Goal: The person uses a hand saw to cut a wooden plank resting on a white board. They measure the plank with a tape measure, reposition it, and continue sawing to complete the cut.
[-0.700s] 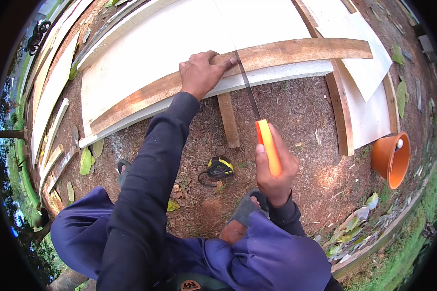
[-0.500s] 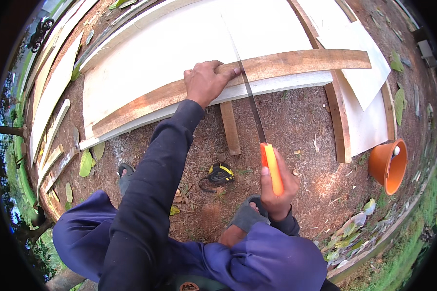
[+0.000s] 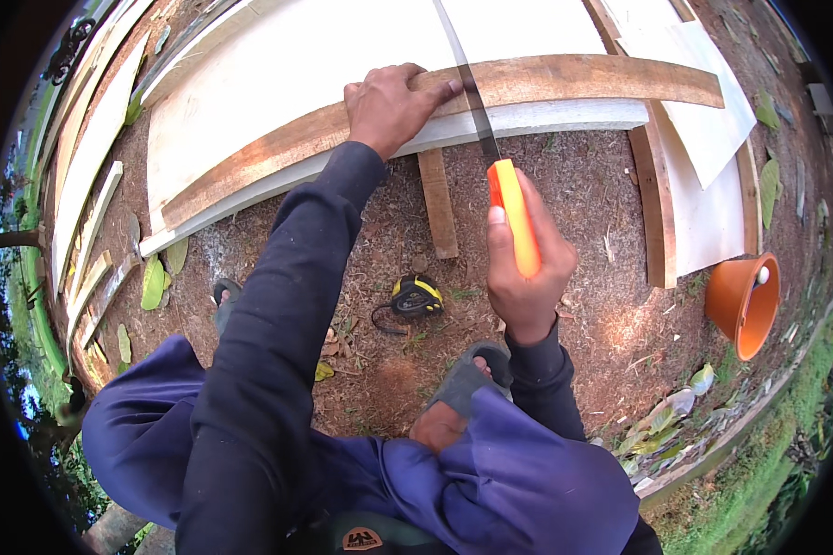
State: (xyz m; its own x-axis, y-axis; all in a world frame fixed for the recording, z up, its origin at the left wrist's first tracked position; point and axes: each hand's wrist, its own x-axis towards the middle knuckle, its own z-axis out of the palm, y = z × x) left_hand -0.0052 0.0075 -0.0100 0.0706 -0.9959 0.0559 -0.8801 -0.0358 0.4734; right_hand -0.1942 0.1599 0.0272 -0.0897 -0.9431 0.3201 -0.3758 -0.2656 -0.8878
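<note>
The brown plank [image 3: 583, 80] lies along the near edge of the white board [image 3: 287, 69], its right end running past the board's near right corner. The person's left hand [image 3: 389, 109] presses the plank down, fingers bent over it and thumb pointing toward the blade. The right hand [image 3: 533, 273] has its fingers clamped around the orange handle of the saw [image 3: 515, 217], whose blade crosses the plank just beside the left thumb. The plank seems whole on both sides of the blade, so the cut looks unfinished; how deep it goes cannot be told.
</note>
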